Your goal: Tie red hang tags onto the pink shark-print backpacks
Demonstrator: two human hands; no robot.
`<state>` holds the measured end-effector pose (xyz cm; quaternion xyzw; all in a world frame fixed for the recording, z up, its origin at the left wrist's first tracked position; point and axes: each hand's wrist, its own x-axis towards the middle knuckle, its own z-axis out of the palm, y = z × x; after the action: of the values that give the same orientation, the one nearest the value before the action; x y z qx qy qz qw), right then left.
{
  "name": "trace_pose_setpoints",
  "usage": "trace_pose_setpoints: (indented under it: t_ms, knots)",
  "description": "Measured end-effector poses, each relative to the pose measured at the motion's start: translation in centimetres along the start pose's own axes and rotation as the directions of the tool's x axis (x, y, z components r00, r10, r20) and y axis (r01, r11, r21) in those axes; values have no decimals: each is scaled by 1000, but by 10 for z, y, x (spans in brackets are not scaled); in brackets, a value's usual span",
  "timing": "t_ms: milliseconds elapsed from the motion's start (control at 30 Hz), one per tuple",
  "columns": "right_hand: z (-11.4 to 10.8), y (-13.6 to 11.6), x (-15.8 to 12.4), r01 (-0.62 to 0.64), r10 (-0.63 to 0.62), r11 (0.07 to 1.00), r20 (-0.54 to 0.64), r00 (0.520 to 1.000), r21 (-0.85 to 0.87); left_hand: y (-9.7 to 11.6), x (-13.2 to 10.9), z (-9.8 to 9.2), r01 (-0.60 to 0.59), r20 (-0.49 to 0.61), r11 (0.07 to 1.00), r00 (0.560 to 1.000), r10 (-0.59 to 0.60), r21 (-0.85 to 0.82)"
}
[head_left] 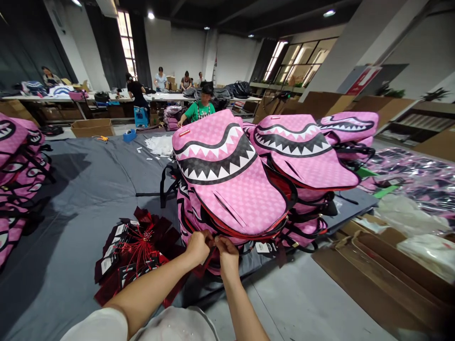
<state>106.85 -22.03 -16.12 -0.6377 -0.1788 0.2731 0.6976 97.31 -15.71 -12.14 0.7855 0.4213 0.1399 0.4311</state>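
Observation:
Both of my hands meet at the lower front edge of a pink checkered backpack (pixel 241 199) with a printed shark-mouth pattern. My left hand (pixel 198 247) is closed in a pinch, and the fingertips of my right hand (pixel 226 250) are pressed together right beside it. Whatever small thing lies between the fingers is too small to make out. Dark red fabric hangs just under my hands. Left of them, a bunch of black tags with red strings (pixel 138 237) lies on dark red fabric pieces. A white-and-black label (pixel 266 247) hangs right of my hands.
More pink backpacks (pixel 295 147) are stacked to the right, others (pixel 17 175) at the left edge. The table has a grey cover (pixel 88 199). Open cardboard boxes (pixel 377 279) stand at right. A person in green (pixel 201 110) works across the table; several people are farther back.

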Motion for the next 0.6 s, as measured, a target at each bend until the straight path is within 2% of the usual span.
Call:
trace_pose_setpoints:
  t_ms: [67, 200, 233, 333, 367, 467, 500, 600]
  knots:
    - [-1, 1, 1, 1, -1, 1000, -7, 1000, 1, -2, 2, 1, -28, -65, 999, 997, 31, 37]
    - [-2, 1, 1, -7, 7, 1000, -1, 1000, -1, -3, 3, 1, -75, 75, 997, 994, 75, -14]
    - [-2, 1, 0, -4, 4, 1000, 4, 1000, -7, -2, 3, 1, -67, 70, 998, 995, 67, 2]
    - [-2, 0, 0, -7, 7, 1000, 6, 1000, -17, -2, 2, 3, -56, -56, 993, 997, 62, 107]
    - [-2, -1, 0, -10, 10, 1000, 4, 1000, -18, -2, 2, 4, -74, -57, 991, 995, 81, 107]
    - [-3, 0, 1, -17, 17, 999, 10, 1000, -27, -5, 3, 6, -123, 51, 991, 991, 121, 50]
    - [-3, 1, 1, -16, 17, 999, 11, 1000, -32, -6, 4, 7, -121, 51, 991, 992, 118, 56]
    - [-3, 4, 2, -5, 5, 999, 5, 1000, -43, -8, 5, 8, -78, -51, 991, 995, 84, 109]
